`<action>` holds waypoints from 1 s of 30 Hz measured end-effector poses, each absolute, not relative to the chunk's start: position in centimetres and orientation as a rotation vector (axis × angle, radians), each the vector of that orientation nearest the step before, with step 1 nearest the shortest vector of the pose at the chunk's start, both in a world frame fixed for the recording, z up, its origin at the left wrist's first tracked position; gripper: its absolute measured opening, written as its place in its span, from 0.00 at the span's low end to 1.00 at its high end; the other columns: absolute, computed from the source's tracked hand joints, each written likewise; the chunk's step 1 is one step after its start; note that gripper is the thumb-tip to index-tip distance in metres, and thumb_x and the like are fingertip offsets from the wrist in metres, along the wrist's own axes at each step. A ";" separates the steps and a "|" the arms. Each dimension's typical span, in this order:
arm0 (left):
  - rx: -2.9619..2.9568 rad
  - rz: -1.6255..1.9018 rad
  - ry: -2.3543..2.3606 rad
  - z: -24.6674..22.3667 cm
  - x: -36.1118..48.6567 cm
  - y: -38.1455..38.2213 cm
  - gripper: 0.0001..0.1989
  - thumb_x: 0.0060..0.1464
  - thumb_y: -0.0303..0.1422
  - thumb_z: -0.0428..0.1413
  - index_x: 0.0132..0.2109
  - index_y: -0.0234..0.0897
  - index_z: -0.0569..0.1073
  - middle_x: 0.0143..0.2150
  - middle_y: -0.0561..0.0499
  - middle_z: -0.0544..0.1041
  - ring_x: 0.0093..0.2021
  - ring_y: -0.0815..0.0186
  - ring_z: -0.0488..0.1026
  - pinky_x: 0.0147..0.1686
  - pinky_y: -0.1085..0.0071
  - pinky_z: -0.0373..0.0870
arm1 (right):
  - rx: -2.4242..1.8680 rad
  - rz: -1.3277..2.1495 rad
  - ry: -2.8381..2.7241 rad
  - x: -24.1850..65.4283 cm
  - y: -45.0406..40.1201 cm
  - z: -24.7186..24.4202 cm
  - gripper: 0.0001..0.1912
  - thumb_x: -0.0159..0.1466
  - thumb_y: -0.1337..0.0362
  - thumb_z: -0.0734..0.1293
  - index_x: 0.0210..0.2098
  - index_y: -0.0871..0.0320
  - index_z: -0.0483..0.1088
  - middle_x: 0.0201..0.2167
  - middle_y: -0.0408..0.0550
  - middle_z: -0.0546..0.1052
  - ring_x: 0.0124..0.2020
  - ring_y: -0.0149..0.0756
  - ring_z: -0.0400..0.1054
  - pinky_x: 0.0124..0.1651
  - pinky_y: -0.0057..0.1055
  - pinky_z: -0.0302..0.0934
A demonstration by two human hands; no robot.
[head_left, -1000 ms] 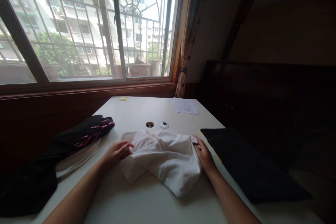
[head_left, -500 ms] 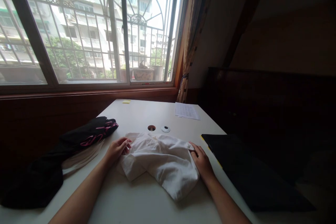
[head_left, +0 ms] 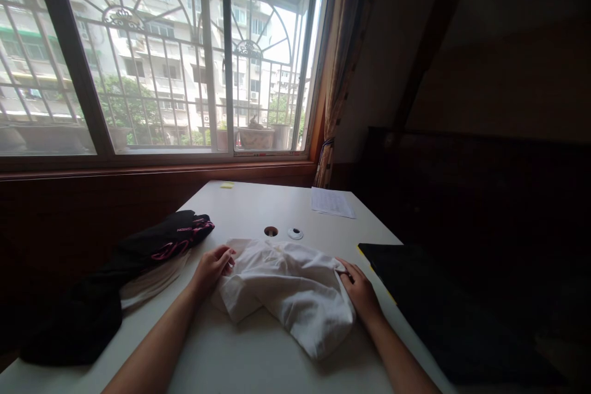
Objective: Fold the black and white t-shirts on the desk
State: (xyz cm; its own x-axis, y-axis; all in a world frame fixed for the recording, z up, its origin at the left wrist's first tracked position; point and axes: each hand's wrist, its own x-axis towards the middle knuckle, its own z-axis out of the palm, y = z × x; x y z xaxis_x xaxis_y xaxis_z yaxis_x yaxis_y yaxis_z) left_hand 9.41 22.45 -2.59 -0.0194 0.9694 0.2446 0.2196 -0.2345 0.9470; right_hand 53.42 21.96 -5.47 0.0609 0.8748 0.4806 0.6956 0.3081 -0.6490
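Note:
A crumpled white cloth garment (head_left: pixel 290 289) lies on the white table (head_left: pixel 240 357) between my hands. At its left edge my left hand (head_left: pixel 215 268) is closed, the fingertips pinched on the fabric. My right hand (head_left: pixel 357 283) grips the right edge of the garment, fingers curled over it and a dark ring on one finger. The underside of the cloth and both thumbs are mostly hidden.
Dark clothing with pink print (head_left: pixel 170 237) lies at the left over a pale cloth (head_left: pixel 154 280). A black flat item (head_left: pixel 429 301) with a yellow edge is at the right. Papers (head_left: pixel 332 202), a round cap (head_left: pixel 295 233) and a table hole (head_left: pixel 271 231) are farther back.
The whole view has shifted slightly, so the table and window appear a little lower and farther right. Both hands keep their places on the white garment.

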 end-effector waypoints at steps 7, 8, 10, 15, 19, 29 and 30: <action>1.592 1.305 1.350 -2.1 9.8 22.0 0.19 0.56 0.48 0.54 0.37 0.36 0.76 0.25 0.50 0.77 0.23 0.65 0.74 0.25 0.71 0.71 | -1.436 0.303 -1.629 53.4 21.7 -5.0 0.21 0.62 0.58 0.60 0.51 0.52 0.76 0.51 0.49 0.78 0.53 0.43 0.72 0.57 0.39 0.66; 1.633 1.298 1.381 -2.1 9.9 22.0 0.18 0.57 0.48 0.53 0.37 0.36 0.76 0.25 0.51 0.78 0.22 0.65 0.74 0.25 0.71 0.70 | -1.441 0.313 -1.617 53.5 21.7 -4.9 0.21 0.62 0.58 0.60 0.51 0.52 0.76 0.51 0.49 0.78 0.53 0.43 0.72 0.56 0.39 0.66; 1.717 1.281 1.446 -2.2 9.9 22.1 0.17 0.58 0.46 0.52 0.36 0.37 0.76 0.25 0.51 0.78 0.22 0.65 0.74 0.24 0.72 0.69 | -1.458 0.336 -1.582 53.6 21.6 -4.7 0.20 0.62 0.57 0.61 0.49 0.53 0.77 0.50 0.49 0.79 0.52 0.44 0.72 0.56 0.39 0.66; 1.800 1.266 1.509 -2.2 9.9 22.3 0.14 0.58 0.42 0.51 0.34 0.39 0.75 0.23 0.52 0.77 0.22 0.64 0.74 0.26 0.72 0.67 | -1.519 0.438 -1.463 54.2 21.3 -4.4 0.20 0.60 0.54 0.62 0.46 0.53 0.78 0.46 0.49 0.81 0.47 0.46 0.75 0.50 0.39 0.68; 1.867 1.242 1.538 -2.2 10.1 22.2 0.15 0.59 0.43 0.50 0.32 0.40 0.74 0.23 0.53 0.76 0.23 0.64 0.73 0.27 0.73 0.65 | -1.519 0.477 -1.416 54.6 21.3 -4.4 0.21 0.57 0.52 0.63 0.45 0.53 0.78 0.44 0.49 0.82 0.46 0.47 0.76 0.50 0.40 0.68; 2.128 1.143 1.629 -2.3 10.6 22.7 0.12 0.58 0.39 0.52 0.31 0.40 0.75 0.31 0.49 0.77 0.33 0.62 0.71 0.36 0.70 0.61 | -1.478 0.548 -1.415 55.2 21.2 -4.6 0.22 0.60 0.49 0.64 0.47 0.54 0.77 0.45 0.50 0.81 0.49 0.49 0.75 0.52 0.41 0.66; 2.146 1.130 1.634 -2.4 10.6 22.7 0.12 0.58 0.38 0.52 0.31 0.40 0.76 0.32 0.49 0.77 0.33 0.62 0.71 0.36 0.70 0.61 | -1.477 0.551 -1.411 55.3 21.2 -4.7 0.22 0.60 0.49 0.64 0.47 0.54 0.77 0.46 0.50 0.81 0.49 0.49 0.75 0.53 0.41 0.66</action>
State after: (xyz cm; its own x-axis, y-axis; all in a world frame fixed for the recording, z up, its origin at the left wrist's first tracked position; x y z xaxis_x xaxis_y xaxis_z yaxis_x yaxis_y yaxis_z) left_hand 10.65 22.71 -2.38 0.0883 0.8936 0.4400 0.7271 -0.3597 0.5847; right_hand 55.25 21.23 -4.65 0.2220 0.9295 0.2945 0.4843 0.1570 -0.8607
